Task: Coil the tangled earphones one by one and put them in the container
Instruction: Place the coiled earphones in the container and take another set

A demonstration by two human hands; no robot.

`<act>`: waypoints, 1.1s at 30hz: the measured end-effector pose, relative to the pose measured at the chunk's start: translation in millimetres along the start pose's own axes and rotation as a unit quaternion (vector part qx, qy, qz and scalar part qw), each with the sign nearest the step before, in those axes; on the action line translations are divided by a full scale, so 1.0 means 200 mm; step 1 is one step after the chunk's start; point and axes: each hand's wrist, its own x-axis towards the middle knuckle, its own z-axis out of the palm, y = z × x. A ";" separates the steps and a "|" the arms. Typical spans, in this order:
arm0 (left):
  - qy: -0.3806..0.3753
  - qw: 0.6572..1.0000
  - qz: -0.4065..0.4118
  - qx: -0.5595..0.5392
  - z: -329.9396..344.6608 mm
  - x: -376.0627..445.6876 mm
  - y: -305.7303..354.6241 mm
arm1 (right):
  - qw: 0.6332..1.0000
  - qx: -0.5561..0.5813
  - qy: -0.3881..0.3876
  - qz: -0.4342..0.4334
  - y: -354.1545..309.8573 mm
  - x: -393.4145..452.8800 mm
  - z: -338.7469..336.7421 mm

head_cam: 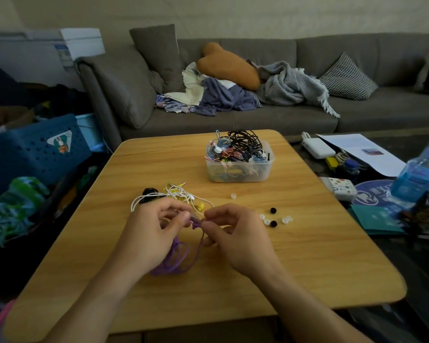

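Note:
Purple earphones [176, 258] hang in loose loops over the wooden table [307, 263], between my two hands. My left hand [154, 233] pinches the purple cable near its earbud end. My right hand [233, 233] pinches the same cable close by, its fingers curled. Just beyond my hands lies a tangle of white and yellow earphones [181, 194] with a black bundle [150, 193] at its left. The clear plastic container [238, 173] stands farther back on the table, piled with several coiled earphones.
Loose ear tips, clear and black [273, 222], lie right of my hands. A blue water bottle [416, 174], papers and small devices sit on the dark side table at right. A blue crate [35, 149] stands left; a grey sofa [258, 115] lies behind.

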 end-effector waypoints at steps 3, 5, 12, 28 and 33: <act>0.018 1.000 -0.015 -0.019 0.00 0.00 -0.02 | 0.999 -0.029 0.007 -0.017 0.01 0.01 -0.01; 0.025 0.999 -0.024 -0.021 0.01 -0.01 -0.03 | 0.999 -0.023 0.008 -0.023 0.01 0.01 0.00; -0.005 0.997 -0.054 -0.054 0.00 -0.01 -0.01 | 0.998 -0.006 0.038 -0.044 0.01 0.02 -0.02; -0.078 0.947 -0.132 -0.281 0.01 -0.01 0.01 | 0.978 0.134 -0.099 0.123 0.01 0.04 -0.01; -0.154 0.936 -0.127 -0.290 0.01 -0.02 0.03 | 0.976 0.141 -0.133 0.096 0.02 0.02 -0.02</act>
